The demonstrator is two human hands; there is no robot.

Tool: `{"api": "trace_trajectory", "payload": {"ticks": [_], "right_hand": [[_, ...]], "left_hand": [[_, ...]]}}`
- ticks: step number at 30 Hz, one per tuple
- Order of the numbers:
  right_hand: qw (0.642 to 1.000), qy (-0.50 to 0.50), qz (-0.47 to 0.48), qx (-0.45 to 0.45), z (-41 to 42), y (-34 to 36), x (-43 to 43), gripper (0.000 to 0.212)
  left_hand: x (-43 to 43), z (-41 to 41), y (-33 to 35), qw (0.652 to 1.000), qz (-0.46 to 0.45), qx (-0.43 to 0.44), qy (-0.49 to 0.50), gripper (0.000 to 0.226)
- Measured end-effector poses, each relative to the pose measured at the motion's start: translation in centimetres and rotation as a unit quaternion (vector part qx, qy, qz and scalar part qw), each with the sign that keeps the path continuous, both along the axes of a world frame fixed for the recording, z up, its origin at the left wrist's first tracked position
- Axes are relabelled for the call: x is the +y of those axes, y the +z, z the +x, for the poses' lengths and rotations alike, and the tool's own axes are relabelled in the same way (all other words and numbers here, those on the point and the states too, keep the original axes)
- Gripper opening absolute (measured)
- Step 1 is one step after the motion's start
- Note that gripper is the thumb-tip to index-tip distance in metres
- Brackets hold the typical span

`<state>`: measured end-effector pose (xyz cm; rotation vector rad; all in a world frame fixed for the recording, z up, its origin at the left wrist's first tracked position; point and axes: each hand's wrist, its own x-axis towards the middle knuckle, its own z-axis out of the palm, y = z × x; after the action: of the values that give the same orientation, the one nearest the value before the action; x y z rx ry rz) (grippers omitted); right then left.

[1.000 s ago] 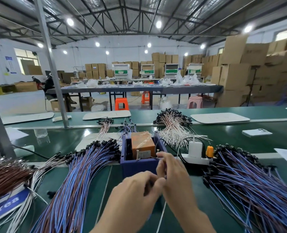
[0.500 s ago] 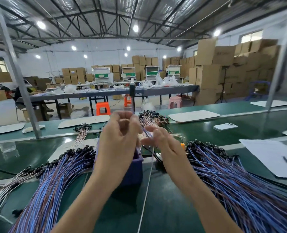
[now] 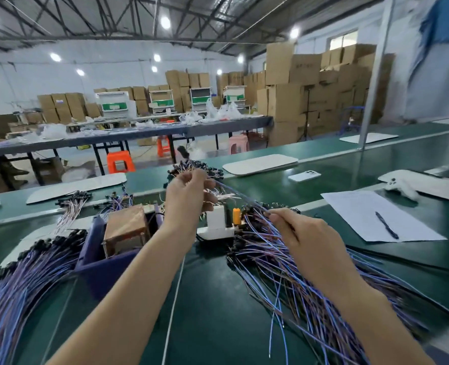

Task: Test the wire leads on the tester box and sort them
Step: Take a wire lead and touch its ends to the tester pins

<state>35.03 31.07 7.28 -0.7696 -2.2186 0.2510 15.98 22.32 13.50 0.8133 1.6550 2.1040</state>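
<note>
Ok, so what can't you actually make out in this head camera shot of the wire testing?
Head view only:
- The end of the wire lead in the left hand: hidden by its curled fingers.
- Contacts of the tester box: hidden behind its blue wall.
- Writing on the paper sheet: too small.
- The left wire pile: blurred, cut by the frame edge.

No writing is legible: marks on the cardboard boxes and paper sheet are too blurred.
</note>
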Motion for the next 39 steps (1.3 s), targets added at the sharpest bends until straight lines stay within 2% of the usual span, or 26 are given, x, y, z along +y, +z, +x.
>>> {"api": "trace_trajectory", "payload": {"ticks": [3, 6, 8, 10, 13, 15, 20, 24, 26, 29, 33, 39], "right_hand": [[0.997, -0.054, -0.034, -0.051, 2.1, -1.8, 2.3, 0.034], [0.985, -0.097, -0.076, -0.120, 3.4, -3.6, 3.5, 0.046], [0.984, -0.113, -0.077, -0.113, 3.7, -4.6, 3.5, 0.050], [0.991, -0.090, -0.074, -0.065, 3.3, -5.1, 2.8, 0.046], [0.997, -0.015, -0.070, 0.001, 1.1, -5.6, 1.0, 0.039], [0.996, 0.037, -0.084, 0.022, -1.1, -6.0, -0.5, 0.038], [0.966, 0.143, -0.210, 0.054, -8.2, -8.0, -4.1, 0.041], [0.932, 0.166, -0.316, 0.063, -13.9, -9.9, -7.0, 0.051], [0.925, 0.161, -0.339, 0.063, -16.4, -10.8, -8.4, 0.058], [0.929, 0.147, -0.338, 0.047, -19.0, -11.9, -9.9, 0.064], [0.946, 0.130, -0.295, 0.024, -20.5, -12.5, -10.2, 0.057], [0.942, 0.141, -0.303, 0.029, -20.6, -12.5, -10.1, 0.044]], "left_hand": [[4.5, 1.1, -2.1, 0.993, -0.095, -0.030, -0.069, 0.014], [7.2, 2.1, -4.7, 0.970, -0.191, -0.080, -0.131, 0.015], [7.4, 2.4, -6.5, 0.957, -0.226, -0.086, -0.157, 0.014], [6.5, 2.4, -8.3, 0.951, -0.243, -0.061, -0.179, 0.016], [3.1, 1.5, -10.8, 0.954, -0.237, -0.030, -0.183, 0.019], [0.0, 0.2, -12.3, 0.963, -0.226, -0.014, -0.149, 0.021], [-8.6, -4.5, -15.0, 0.981, -0.191, -0.019, -0.015, 0.023], [-14.1, -7.7, -17.1, 0.981, -0.166, -0.019, 0.102, 0.021], [-16.0, -8.8, -17.8, 0.979, -0.144, -0.025, 0.145, 0.021], [-17.2, -9.9, -18.3, 0.981, -0.104, -0.052, 0.152, 0.025], [-16.6, -10.8, -18.6, 0.985, -0.099, -0.043, 0.138, 0.029], [-16.0, -12.8, -18.7, 0.979, -0.059, -0.091, 0.174, 0.030]]}}
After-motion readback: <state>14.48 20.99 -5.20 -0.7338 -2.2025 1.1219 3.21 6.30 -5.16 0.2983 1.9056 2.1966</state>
